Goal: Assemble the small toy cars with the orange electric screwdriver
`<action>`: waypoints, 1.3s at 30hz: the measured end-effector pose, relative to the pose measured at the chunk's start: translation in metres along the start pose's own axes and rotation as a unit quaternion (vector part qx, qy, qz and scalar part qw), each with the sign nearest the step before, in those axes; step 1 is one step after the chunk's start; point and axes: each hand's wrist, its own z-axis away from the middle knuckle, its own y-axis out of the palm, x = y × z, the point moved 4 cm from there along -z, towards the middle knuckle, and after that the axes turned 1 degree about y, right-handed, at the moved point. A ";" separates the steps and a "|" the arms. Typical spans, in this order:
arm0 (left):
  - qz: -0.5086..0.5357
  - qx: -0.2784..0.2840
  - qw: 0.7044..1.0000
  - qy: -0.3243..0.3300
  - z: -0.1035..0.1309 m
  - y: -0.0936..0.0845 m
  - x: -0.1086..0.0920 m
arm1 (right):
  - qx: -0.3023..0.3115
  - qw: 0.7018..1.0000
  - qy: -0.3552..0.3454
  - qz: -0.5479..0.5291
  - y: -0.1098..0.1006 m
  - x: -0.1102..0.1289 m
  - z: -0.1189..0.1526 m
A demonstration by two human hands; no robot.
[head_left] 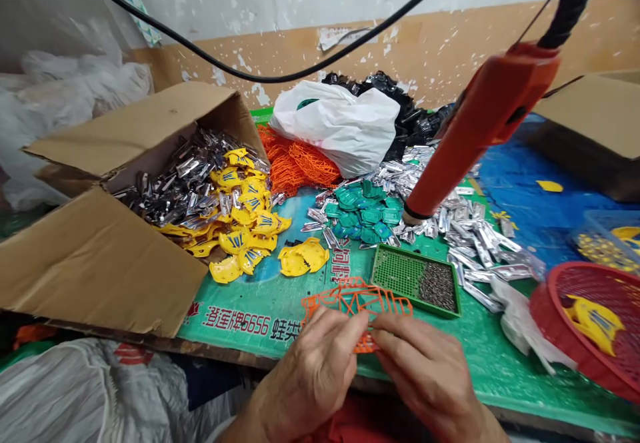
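From the head camera, my only feed, I look down on two bare hands at the near edge of the table. The left hand and the right hand come in from either side, their fingertips almost meeting. I read both grips as narrow: thumbs and fingers pinched on an orange lattice piece. What sits right between the tips is covered by the fingers, so I can't tell which strands each hand has.

The relation I weigh most is how that piece lies from the grip. It spreads beyond the fingertips, away from the body, with its long axis running left to right, roughly across the line of the forearms. The pinch is near the middle of that length, on the near side, so neither hand is clearly closer. The left end shows just past the left hand's knuckles; the right end reaches out ahead of the right hand, toward the green tray. In my view that end comes right up to the tray's near side, but I can't tell whether they touch. A bit of orange also shows in the gap between the hands.

Dark screws fill the tray's right part. Beyond it hangs a red power driver, tip down and well apart from both hands, above silver parts. Two yellow shells lie past the piece's left end.
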 end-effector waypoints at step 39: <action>-0.026 -0.092 0.994 -0.059 -0.005 -0.014 0.006 | -0.007 0.998 0.029 -0.060 -0.001 -0.014 0.001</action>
